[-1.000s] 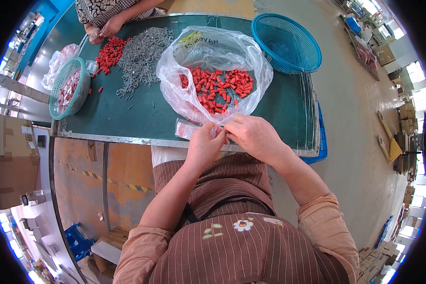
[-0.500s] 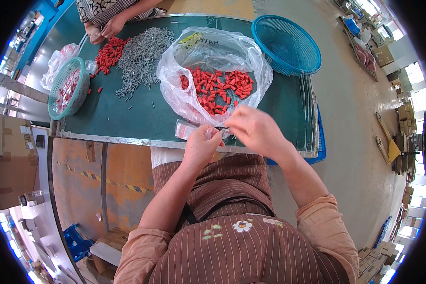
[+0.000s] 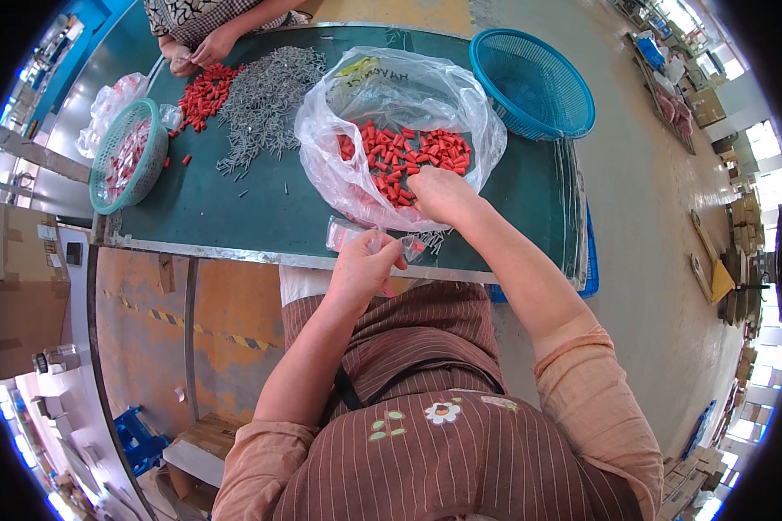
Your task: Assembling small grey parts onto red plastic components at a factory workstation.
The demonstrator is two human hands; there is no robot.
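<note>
My left hand (image 3: 364,267) is closed, its fingers pinching a small clear plastic bag (image 3: 414,248) at the table's near edge. Beyond it, my right hand (image 3: 444,196) reaches over the front rim of a large clear plastic bag (image 3: 321,165). Its fingers are bent down among the red tapered plastic pieces (image 3: 443,149) inside; the fingertips are partly hidden, and what they hold cannot be made out. More small clear packets (image 3: 342,234) lie beside my left hand. A few thin grey metal pins (image 3: 436,239) lie just in front of the large bag.
A heap of grey metal pins (image 3: 269,95) and a pile of red pieces (image 3: 205,97) lie on the green table (image 3: 243,221). A pale green basket (image 3: 152,161) of packets stands left, a blue basket (image 3: 530,91) far right. Across the table are another person's hands (image 3: 202,54).
My right hand has moved away from my left, forward into the large bag onto the red pieces. My left hand keeps its hold on the small bag. The pins in front are now uncovered.
</note>
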